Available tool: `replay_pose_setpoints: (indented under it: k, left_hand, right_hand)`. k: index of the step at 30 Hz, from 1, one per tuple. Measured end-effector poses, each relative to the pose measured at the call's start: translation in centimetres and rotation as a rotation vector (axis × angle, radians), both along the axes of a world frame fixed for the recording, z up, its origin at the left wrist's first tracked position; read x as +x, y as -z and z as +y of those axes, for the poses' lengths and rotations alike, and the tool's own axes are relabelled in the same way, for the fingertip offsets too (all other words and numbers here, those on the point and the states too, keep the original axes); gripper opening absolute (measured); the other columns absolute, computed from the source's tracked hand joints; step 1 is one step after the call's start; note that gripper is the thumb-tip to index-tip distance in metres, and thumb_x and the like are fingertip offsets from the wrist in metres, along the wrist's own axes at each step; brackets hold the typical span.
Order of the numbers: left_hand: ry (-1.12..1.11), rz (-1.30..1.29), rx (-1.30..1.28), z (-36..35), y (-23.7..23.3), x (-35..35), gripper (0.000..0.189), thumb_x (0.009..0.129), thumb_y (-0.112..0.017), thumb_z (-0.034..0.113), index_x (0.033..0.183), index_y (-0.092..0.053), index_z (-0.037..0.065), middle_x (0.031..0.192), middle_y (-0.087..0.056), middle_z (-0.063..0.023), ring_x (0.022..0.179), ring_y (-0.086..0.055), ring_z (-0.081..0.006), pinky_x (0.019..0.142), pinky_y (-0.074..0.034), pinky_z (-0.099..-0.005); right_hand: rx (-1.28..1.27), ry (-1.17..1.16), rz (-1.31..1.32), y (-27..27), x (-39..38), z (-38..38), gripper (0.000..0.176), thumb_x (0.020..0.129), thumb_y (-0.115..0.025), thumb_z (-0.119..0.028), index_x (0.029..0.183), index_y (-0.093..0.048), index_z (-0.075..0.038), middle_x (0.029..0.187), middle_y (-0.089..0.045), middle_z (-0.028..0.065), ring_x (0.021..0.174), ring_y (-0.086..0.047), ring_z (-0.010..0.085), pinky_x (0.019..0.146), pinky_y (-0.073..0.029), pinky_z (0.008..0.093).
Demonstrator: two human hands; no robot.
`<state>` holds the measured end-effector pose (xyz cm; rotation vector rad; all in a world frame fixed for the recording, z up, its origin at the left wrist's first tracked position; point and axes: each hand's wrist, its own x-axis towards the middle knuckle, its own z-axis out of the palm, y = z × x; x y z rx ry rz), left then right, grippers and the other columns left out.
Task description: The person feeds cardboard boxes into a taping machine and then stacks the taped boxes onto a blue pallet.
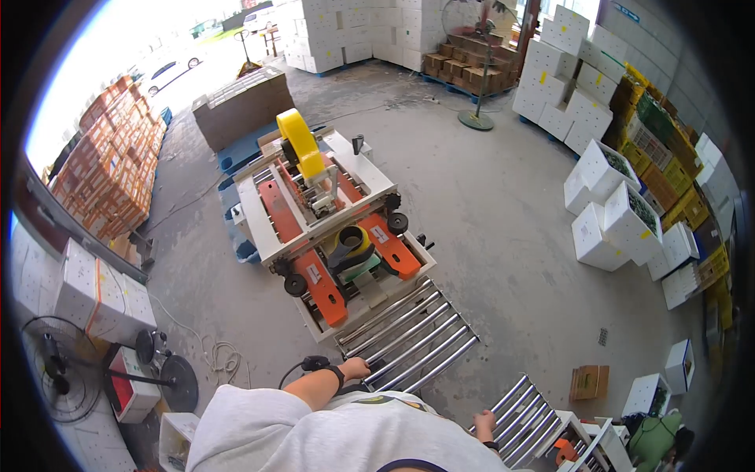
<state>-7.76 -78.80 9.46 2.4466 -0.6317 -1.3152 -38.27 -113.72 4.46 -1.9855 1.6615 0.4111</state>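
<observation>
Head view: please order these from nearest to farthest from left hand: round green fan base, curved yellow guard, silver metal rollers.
1. Silver metal rollers, beside left hand.
2. Curved yellow guard, atop machine ahead.
3. Round green fan base, far ahead right.

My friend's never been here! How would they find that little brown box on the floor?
Find the shiny rollers by the person's right hand. Look right from their far end: a small box sits on the bare floor. It's brown, while the nearest boxes are white.
</observation>
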Motion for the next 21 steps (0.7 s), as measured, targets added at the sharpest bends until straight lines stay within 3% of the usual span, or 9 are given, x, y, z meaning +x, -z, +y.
replay_pose_setpoints:
  k: [2,4,6,7,9,15,18,20,21]
  left_hand:
    - [-0.057,-0.03,-0.053,0.2,-0.5,-0.2,0.035,0.068,-0.056,0.031,0.092,-0.066,0.008,0.089,-0.064,-0.0152,0.086,-0.06,-0.0301,0.077,-0.047,-0.0361]
    - [-0.185,0.105,0.014,0.6,0.6,0.1,0.04,0.068,-0.059,0.034,0.098,-0.064,0.007,0.092,-0.064,-0.0144,0.089,-0.06,-0.0296,0.079,-0.046,-0.0363]
    - [-0.296,0.277,0.037,0.8,0.7,0.5,0.039,0.07,-0.062,0.027,0.103,-0.063,0.007,0.083,-0.064,-0.0106,0.071,-0.062,-0.018,0.063,-0.048,-0.0297]
    - [-0.228,0.251,0.037,0.3,-1.1,0.2,0.038,0.071,-0.061,0.027,0.103,-0.063,0.007,0.081,-0.063,-0.0097,0.068,-0.06,-0.015,0.06,-0.048,-0.0275]
    - [-0.081,0.233,0.064,-0.2,-2.7,0.3,0.037,0.072,-0.061,0.027,0.104,-0.063,0.007,0.078,-0.062,-0.0087,0.065,-0.059,-0.0121,0.058,-0.047,-0.0253]
    - [-0.042,0.281,0.052,-2.0,-3.3,0.4,0.033,0.074,-0.06,0.024,0.104,-0.063,0.008,0.079,-0.063,-0.005,0.067,-0.059,-0.0126,0.059,-0.046,-0.0244]
    - [-0.07,0.243,0.12,-4.0,-5.5,-0.2,0.03,0.076,-0.059,0.022,0.103,-0.064,0.008,0.079,-0.062,-0.0021,0.068,-0.057,-0.0113,0.059,-0.045,-0.0229]
    - [-0.055,0.389,-0.184,-7.1,-4.6,-0.1,0.031,0.081,-0.057,0.021,0.107,-0.062,0.006,0.079,-0.061,-0.0001,0.067,-0.055,-0.0089,0.058,-0.043,-0.0213]
    - [0.033,0.482,-0.302,-11.3,-10.4,-1.4,0.031,0.086,-0.053,0.021,0.11,-0.059,0.003,0.087,-0.062,-0.0018,0.078,-0.056,-0.0087,0.066,-0.043,-0.0218]
  right_hand:
    - [-0.062,0.014,-0.003,-0.1,-0.5,0.6,0.045,0.058,-0.07,-0.025,0.099,-0.061,-0.009,0.102,-0.059,0.0121,0.1,-0.055,0.0268,0.089,-0.041,0.0361]
    - [-0.015,0.065,-0.005,-1.4,-0.6,1.2,0.046,0.059,-0.067,-0.025,0.102,-0.061,-0.01,0.104,-0.058,0.0128,0.101,-0.054,0.0272,0.087,-0.043,0.0354]
    - [0.026,0.103,-0.098,0.0,-1.5,1.7,0.049,0.059,-0.068,-0.025,0.104,-0.059,-0.007,0.104,-0.059,0.0145,0.1,-0.056,0.0279,0.086,-0.044,0.0358]
    - [0.195,0.151,-0.09,-3.4,-0.6,1.9,0.052,0.06,-0.068,-0.024,0.107,-0.057,-0.006,0.105,-0.059,0.0147,0.1,-0.055,0.0269,0.086,-0.044,0.0353]
    - [0.264,0.207,-0.154,-1.6,-1.5,2.6,0.054,0.062,-0.068,-0.024,0.111,-0.054,-0.007,0.106,-0.058,0.0141,0.101,-0.055,0.027,0.085,-0.044,0.035]
    - [0.161,0.294,0.022,-3.9,-3.0,4.8,0.051,0.065,-0.066,-0.024,0.111,-0.054,-0.008,0.107,-0.057,0.0148,0.102,-0.054,0.028,0.084,-0.044,0.036]
    - [0.061,0.324,-0.109,-4.2,-4.3,5.6,0.029,0.066,-0.062,-0.016,0.093,-0.06,-0.003,0.095,-0.061,0.0185,0.095,-0.057,0.0337,0.081,-0.046,0.0415]
    - [0.051,0.339,-0.167,-3.6,-5.6,5.6,0.029,0.065,-0.064,-0.015,0.091,-0.059,-0.003,0.095,-0.061,0.0186,0.095,-0.056,0.0344,0.081,-0.046,0.0411]
    - [0.201,0.385,-0.129,-2.7,-6.1,5.1,0.048,0.064,-0.07,-0.021,0.106,-0.057,-0.004,0.102,-0.06,0.0155,0.096,-0.057,0.0277,0.082,-0.045,0.0352]
